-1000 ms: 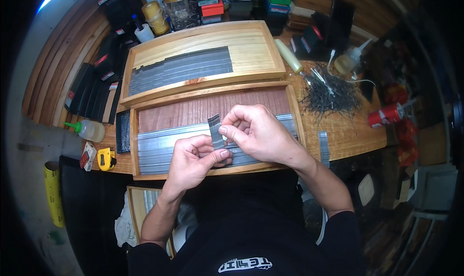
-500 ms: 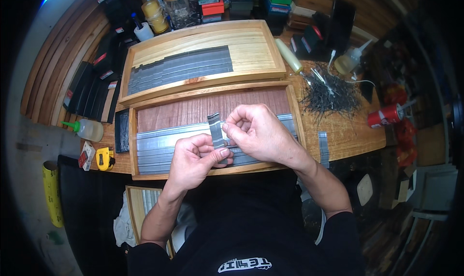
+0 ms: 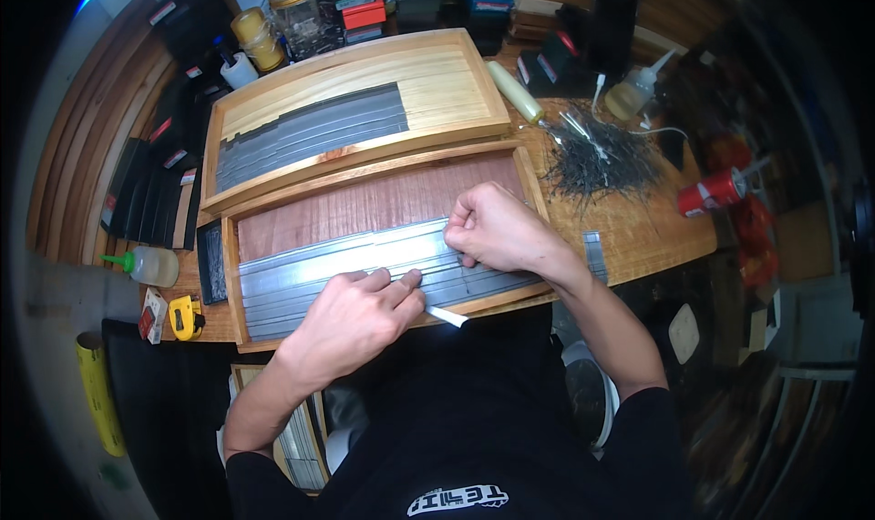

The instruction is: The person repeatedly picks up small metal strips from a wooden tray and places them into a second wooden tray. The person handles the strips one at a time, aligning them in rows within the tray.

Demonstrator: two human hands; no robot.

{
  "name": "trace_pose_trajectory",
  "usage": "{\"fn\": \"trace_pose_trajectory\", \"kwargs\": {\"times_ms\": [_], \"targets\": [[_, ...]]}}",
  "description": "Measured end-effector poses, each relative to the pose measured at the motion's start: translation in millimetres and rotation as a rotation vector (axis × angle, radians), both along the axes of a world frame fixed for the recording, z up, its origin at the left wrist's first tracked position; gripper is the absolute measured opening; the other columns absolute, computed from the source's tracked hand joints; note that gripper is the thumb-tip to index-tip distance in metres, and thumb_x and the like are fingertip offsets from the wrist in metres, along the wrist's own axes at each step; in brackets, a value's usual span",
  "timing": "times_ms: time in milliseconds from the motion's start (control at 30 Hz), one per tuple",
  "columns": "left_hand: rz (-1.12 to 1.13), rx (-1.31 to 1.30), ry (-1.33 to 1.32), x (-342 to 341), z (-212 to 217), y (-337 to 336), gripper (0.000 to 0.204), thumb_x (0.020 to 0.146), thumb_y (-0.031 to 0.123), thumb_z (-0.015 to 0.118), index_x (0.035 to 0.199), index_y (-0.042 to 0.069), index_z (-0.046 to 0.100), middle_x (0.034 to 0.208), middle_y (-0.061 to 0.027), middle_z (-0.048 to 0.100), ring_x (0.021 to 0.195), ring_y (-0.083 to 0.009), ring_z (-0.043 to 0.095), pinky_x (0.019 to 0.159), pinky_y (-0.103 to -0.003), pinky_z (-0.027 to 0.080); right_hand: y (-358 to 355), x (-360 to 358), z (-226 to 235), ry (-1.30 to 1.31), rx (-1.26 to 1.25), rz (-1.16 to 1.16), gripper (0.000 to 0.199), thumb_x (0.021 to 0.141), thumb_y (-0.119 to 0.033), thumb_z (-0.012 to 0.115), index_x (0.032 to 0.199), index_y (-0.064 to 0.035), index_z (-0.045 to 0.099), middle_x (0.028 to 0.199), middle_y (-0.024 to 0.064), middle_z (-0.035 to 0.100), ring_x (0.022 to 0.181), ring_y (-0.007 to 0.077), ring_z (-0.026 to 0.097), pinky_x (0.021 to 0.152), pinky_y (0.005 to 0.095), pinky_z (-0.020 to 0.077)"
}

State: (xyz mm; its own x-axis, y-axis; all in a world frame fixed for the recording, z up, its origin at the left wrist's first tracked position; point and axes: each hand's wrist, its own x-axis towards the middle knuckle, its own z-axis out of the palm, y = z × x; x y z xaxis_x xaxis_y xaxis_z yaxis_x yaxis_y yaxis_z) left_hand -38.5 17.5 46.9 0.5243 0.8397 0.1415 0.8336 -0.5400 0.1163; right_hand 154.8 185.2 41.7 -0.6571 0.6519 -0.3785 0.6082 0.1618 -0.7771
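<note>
My left hand (image 3: 351, 315) lies palm down over the near tray, its fingers bent onto the long grey strips (image 3: 301, 283). A slim white stick (image 3: 447, 317) sticks out from under it on the right, over the tray's front edge; its other end is hidden in the hand. My right hand (image 3: 506, 233) pinches at the upper edge of the strips, right of the left hand. What lies between its fingertips is hidden. The strips run side by side in the wooden tray (image 3: 234, 288), below its bare reddish-brown wood panel (image 3: 346, 212).
Behind stands a second wooden tray (image 3: 497, 92) with grey strips. To the right are a heap of thin dark scraps (image 3: 602, 160), a squeeze bottle (image 3: 638, 92) and a red can (image 3: 711, 193). A green-tipped bottle (image 3: 150, 266) and yellow tape measure (image 3: 187, 318) stand left.
My hands held a short dark striped piece up above the tray; now they are down at the strips, apart, and that piece no longer shows. The white stick has come into sight. The view has shifted.
</note>
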Motion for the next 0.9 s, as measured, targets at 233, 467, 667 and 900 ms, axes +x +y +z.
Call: {"fn": "trace_pose_trajectory", "kwargs": {"times_ms": [233,467,667,900], "targets": [[-0.076,-0.245,0.107,13,15,27,0.024,0.098,0.01,0.067,0.118,0.003,0.077,0.137,-0.012,0.075,0.093,-0.0232,0.078,0.075,-0.034,0.065,-3,-4,-12,-0.024,0.046,0.007,0.016,0.087,-0.011,0.074,0.08,0.0009,0.082,0.071,0.0205,0.076,0.072,0.0287,0.079,0.079,0.0417,0.0629],[-0.072,-0.334,0.125,14,21,34,0.027,0.096,0.009,0.068,0.121,0.002,0.076,0.119,-0.0135,0.079,0.09,-0.0226,0.078,0.073,-0.035,0.064,-8,-6,-4,-0.039,0.059,-0.008,0.014,0.086,-0.01,0.075,0.08,0.0012,0.081,0.076,0.025,0.076,0.076,0.0334,0.079,0.078,0.0446,0.0628],[-0.071,-0.355,0.126,15,25,36,0.026,0.096,0.008,0.069,0.12,0.001,0.076,0.109,-0.0136,0.079,0.087,-0.0226,0.078,0.073,-0.035,0.064,-7,-8,-4,-0.011,0.061,-0.003,0.015,0.085,-0.009,0.076,0.077,0.0032,0.078,0.074,0.0265,0.074,0.072,0.0355,0.078,0.074,0.0455,0.0623],[-0.093,-0.291,0.108,13,21,33,0.025,0.096,0.006,0.069,0.119,0.0,0.077,0.116,-0.0153,0.078,0.08,-0.021,0.078,0.066,-0.034,0.063,-6,-10,-11,-0.055,0.125,0.036,0.013,0.086,-0.008,0.076,0.08,0.0031,0.079,0.077,0.024,0.076,0.074,0.0319,0.079,0.074,0.0444,0.0629]]}}
